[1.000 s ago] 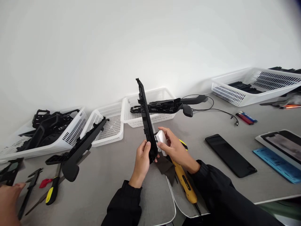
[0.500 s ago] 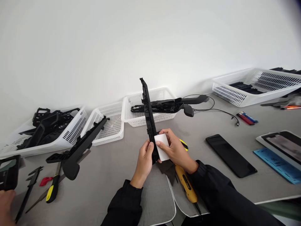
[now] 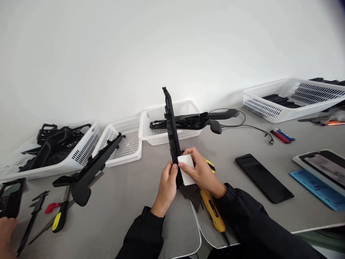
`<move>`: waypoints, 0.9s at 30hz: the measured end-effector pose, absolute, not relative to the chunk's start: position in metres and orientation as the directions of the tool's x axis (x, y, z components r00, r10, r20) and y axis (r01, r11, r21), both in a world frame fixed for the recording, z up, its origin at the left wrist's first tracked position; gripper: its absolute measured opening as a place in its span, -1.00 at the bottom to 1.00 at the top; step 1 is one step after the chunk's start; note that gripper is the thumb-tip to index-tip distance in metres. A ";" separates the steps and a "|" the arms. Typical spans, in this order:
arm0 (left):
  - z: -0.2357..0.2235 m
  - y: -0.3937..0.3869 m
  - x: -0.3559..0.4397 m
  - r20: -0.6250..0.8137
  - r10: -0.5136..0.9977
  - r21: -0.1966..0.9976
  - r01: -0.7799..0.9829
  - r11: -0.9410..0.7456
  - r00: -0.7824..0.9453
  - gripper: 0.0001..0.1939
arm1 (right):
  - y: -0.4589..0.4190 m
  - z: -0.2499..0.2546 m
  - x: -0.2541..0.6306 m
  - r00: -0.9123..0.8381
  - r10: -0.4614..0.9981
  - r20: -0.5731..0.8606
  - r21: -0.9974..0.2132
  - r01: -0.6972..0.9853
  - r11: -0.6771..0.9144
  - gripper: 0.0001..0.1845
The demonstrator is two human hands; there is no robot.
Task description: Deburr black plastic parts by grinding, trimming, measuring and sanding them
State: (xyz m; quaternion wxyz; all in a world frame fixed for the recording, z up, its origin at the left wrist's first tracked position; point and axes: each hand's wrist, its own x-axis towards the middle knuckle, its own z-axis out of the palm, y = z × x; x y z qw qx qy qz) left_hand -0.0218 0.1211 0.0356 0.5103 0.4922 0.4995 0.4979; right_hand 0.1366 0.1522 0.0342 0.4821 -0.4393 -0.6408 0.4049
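Head view: left hand (image 3: 167, 185) holds long black plastic trim piece (image 3: 172, 133), near centre; right hand (image 3: 203, 173) grips white block (image 3: 187, 179) at its right edge. Looks mid-work, piece not put down; how much is finished, cannot tell.

White block (image 3: 185, 178) is showing more of its broad face (narrower a second ago); black strip (image 3: 171, 129) is standing slightly farther right.
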 end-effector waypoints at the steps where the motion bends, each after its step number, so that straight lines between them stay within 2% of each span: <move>1: 0.036 0.121 -0.022 -0.008 1.000 1.000 -0.003 0.008 0.000 -0.50 | 0.153 0.035 0.137 -0.135 0.952 0.276 -0.937 0.185 0.298 -0.68; 3: 0.036 0.122 -0.023 -0.006 1.000 1.000 0.005 0.006 0.005 -0.51 | 0.153 0.036 0.138 -0.109 0.951 0.290 -0.933 0.187 0.306 -0.70; 7: 0.038 0.121 -0.024 -0.019 1.000 0.999 -0.028 0.019 0.006 -0.53 | 0.154 0.040 0.141 -0.227 0.934 0.277 -0.933 0.170 0.318 -0.73; 11: 0.040 0.122 -0.024 -0.059 0.998 0.997 -0.051 0.059 -0.005 -0.50 | 0.153 0.039 0.143 -0.120 0.963 0.243 -0.960 0.113 0.256 -0.67; 13: 0.039 0.122 -0.024 -0.059 0.998 0.997 -0.051 0.058 -0.021 -0.48 | 0.153 0.038 0.142 -0.129 0.960 0.248 -0.961 0.093 0.260 -0.66; 17: 0.038 0.124 -0.024 -0.043 0.998 0.998 -0.046 0.041 -0.036 -0.48 | 0.152 0.037 0.141 -0.211 0.934 0.288 -0.940 0.126 0.318 -0.69; 20: 0.039 0.124 -0.023 -0.033 0.999 0.998 -0.057 0.032 -0.023 -0.53 | 0.152 0.037 0.140 -0.154 0.949 0.277 -0.942 0.152 0.299 -0.70; 24: 0.041 0.124 -0.021 -0.026 0.999 0.998 -0.064 0.025 -0.024 -0.53 | 0.153 0.036 0.140 -0.203 0.941 0.270 -0.932 0.191 0.308 -0.71; 27: 0.040 0.124 -0.022 -0.041 0.999 0.996 -0.074 0.040 -0.010 -0.53 | 0.153 0.037 0.141 -0.125 0.956 0.265 -0.940 0.185 0.285 -0.70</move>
